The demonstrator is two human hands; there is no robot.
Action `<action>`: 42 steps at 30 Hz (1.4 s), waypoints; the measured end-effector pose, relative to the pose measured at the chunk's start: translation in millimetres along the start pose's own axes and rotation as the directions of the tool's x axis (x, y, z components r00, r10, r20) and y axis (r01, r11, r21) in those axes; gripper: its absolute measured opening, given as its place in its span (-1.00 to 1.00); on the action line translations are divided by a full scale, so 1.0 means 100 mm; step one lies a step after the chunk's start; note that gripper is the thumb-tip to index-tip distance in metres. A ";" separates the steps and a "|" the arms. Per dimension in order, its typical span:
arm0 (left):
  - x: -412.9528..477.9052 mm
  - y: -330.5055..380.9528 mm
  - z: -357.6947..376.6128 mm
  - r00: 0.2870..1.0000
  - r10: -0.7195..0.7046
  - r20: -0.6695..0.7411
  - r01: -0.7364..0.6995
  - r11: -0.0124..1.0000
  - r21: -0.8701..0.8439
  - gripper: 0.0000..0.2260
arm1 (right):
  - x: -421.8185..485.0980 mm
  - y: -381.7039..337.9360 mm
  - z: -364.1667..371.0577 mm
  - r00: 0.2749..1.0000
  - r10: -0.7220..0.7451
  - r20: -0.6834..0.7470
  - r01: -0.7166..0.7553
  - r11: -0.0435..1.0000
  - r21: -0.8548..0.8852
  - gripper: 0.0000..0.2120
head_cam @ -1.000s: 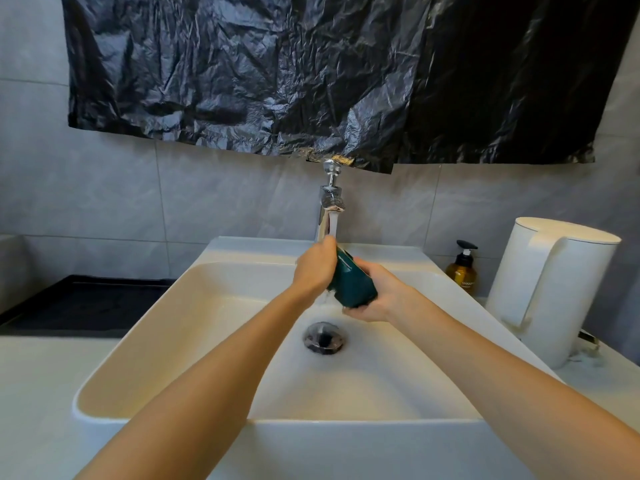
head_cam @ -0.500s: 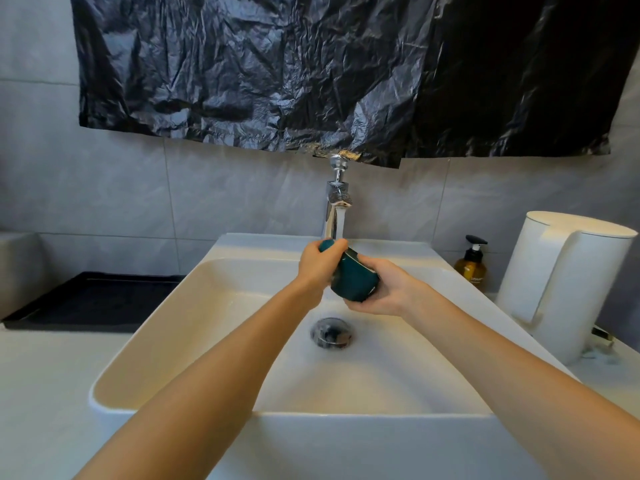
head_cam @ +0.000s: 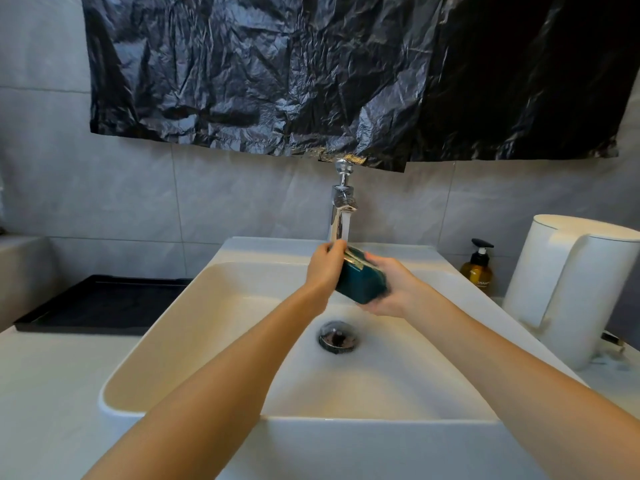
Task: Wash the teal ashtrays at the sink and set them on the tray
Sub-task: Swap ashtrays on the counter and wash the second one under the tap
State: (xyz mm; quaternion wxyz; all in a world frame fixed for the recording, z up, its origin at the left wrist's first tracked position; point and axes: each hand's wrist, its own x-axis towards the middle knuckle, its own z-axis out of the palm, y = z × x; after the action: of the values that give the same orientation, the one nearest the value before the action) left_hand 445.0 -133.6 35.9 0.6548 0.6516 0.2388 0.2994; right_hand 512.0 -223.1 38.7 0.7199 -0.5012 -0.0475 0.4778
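Head view: a teal ashtray (head_cam: 360,284) was held tilted under the running tap (head_cam: 343,202), over the back of the white sink (head_cam: 381,421) and above the drain (head_cam: 338,337). The left hand (head_cam: 325,266) was curled over the ashtray's upper edge, where the stream landed. The right hand (head_cam: 389,289) was cupped beneath it, its fingers wrapped round the far side. The piece was gripped from both sides and was touching neither basin nor bench (head_cam: 52,393).

The black tray (head_cam: 100,303) was seen on the bench just left of the sink, well apart from the hands. The rinse was judged to be under way, with the move to the tray not yet made.

The chief risk was judged to be a slip. A wet, glossy ashtray could be lost from wet fingers when one hand is released for the carry, and it could be chipped against the hard basin or the sink's rim. Water could also be thrown off the tilted face onto the bench, towards the amber soap bottle (head_cam: 479,271) and the white jug (head_cam: 571,289) at right. Drips could be trailed across the bench if the piece is not drained first
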 end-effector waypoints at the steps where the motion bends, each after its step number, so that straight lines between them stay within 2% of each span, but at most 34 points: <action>1: -0.03 -0.05 0.07 0.996 0.084 -0.021 -0.083 0.995 0.049 -0.67 | 0.02 0.00 0.00 1.000 -0.003 -0.005 0.003 1.000 0.028 -0.74; 4: -0.19 -0.15 0.30 0.934 0.356 -0.024 -0.343 0.915 0.214 -0.61 | 0.07 -0.02 -0.03 0.999 -0.037 -0.004 0.037 0.994 0.104 -0.71; 6: -0.19 -0.17 0.38 0.912 0.406 -0.055 -0.377 0.885 0.273 -0.60 | 0.06 -0.03 -0.05 0.998 -0.045 0.033 0.041 0.991 0.125 -0.77; 9: 0.01 -0.10 0.27 0.934 0.331 -0.134 -0.280 0.912 0.299 -0.66 | 0.02 -0.02 -0.05 0.998 -0.041 0.048 0.037 0.995 0.093 -0.83; 13: 0.08 -0.08 0.04 0.992 0.116 -0.055 -0.104 0.978 0.183 -0.65 | 0.06 0.07 0.00 1.000 -0.026 -0.003 0.026 0.997 0.068 -0.75; 15: -0.01 -0.12 0.11 0.980 0.183 -0.075 -0.167 0.969 0.180 -0.54 | 0.08 0.07 0.02 1.000 -0.016 0.014 0.015 0.995 0.097 -0.76; 17: -0.12 -0.18 0.23 0.956 0.291 -0.044 -0.273 0.933 0.233 -0.29 | 0.08 0.02 0.05 0.997 -0.050 0.059 0.043 0.993 0.110 -0.78; 18: -0.14 -0.18 0.28 0.951 0.307 -0.035 -0.293 0.932 0.214 -0.24 | 0.08 0.00 0.05 0.994 -0.069 0.085 0.058 0.991 0.122 -0.78; 19: -0.13 -0.14 0.30 0.954 0.294 -0.058 -0.280 0.944 0.173 -0.26 | 0.10 -0.02 0.04 0.992 -0.086 0.092 0.074 0.990 0.122 -0.77; 22: -0.03 -0.05 0.24 0.962 0.220 -0.160 -0.204 0.973 0.106 -0.50 | 0.08 -0.03 0.02 0.992 -0.082 0.099 0.074 0.994 0.086 -0.68; 25: 0.04 0.01 0.08 0.985 0.127 -0.120 -0.129 0.992 -0.009 -0.75 | 0.05 -0.07 -0.01 0.995 -0.079 0.058 0.079 0.997 0.008 -0.71; 27: 0.04 0.07 -0.07 0.995 0.093 -0.045 -0.095 0.995 -0.024 -0.90 | 0.02 -0.09 -0.03 0.998 -0.039 0.043 0.043 0.995 -0.088 -0.77; 31: 0.00 0.18 -0.21 0.994 -0.018 0.108 0.018 1.000 -0.001 -0.86 | 0.00 -0.09 -0.02 0.988 -0.074 0.134 0.105 0.965 -0.242 -0.72; 34: -0.04 0.19 -0.13 0.985 -0.069 0.160 0.062 0.997 0.047 -0.88 | -0.05 -0.08 -0.02 0.987 -0.101 0.123 0.125 0.970 -0.207 -0.68; 36: -0.07 0.17 -0.07 0.992 -0.057 0.111 0.049 0.996 0.075 -0.90 | -0.05 -0.08 -0.03 0.991 -0.107 0.082 0.120 0.978 -0.169 -0.68; 39: -0.11 0.10 0.02 1.000 0.023 0.005 -0.023 0.998 0.050 -0.73 | 0.00 -0.06 -0.01 0.995 -0.098 0.032 0.100 0.993 -0.069 -0.67; 42: -0.20 -0.04 0.19 0.964 0.258 -0.061 -0.242 0.950 0.195 -0.58 | 0.08 -0.06 0.01 0.996 -0.089 -0.026 0.090 0.994 0.056 -0.63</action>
State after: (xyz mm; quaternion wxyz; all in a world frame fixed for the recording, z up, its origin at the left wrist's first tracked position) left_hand 444.5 -161.5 31.2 0.5369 0.7214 0.2091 0.3841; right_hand 519.4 -217.1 40.1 0.7550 -0.4836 -0.0477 0.4402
